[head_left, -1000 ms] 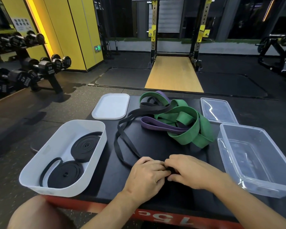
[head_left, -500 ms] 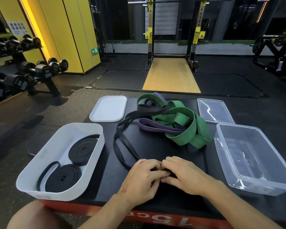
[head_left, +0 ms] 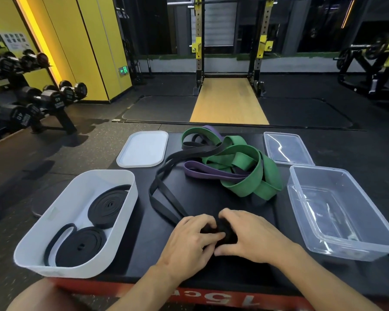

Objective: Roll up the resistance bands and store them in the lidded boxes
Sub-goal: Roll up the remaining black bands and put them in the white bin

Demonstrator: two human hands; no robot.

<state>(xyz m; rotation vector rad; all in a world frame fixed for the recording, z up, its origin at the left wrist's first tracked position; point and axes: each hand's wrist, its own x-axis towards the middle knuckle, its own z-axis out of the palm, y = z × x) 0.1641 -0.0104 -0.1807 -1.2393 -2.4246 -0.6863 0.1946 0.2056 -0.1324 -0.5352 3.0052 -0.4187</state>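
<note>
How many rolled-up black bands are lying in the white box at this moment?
2. Both lie flat in the white box: one black roll toward the far end, the other roll at the near end, its loose tail curling along the left side. None seems hidden.

Bare black counter (head_left: pixel 202 198) lies between the white oval plastic box (head_left: pixel 32 248) and clear rectangular plastic box (head_left: pixel 346 250); tangled green and purple rubber bands (head_left: pixel 245 173) block the far side.

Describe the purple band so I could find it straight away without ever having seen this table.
Start at the black table and look at the tangled heap of bands in its far middle, between the white lid and the clear lid. The purple band threads through that heap, its long loop poking out on the left side. It is the only purple one, narrower than the wide green bands wrapped around it.
</note>
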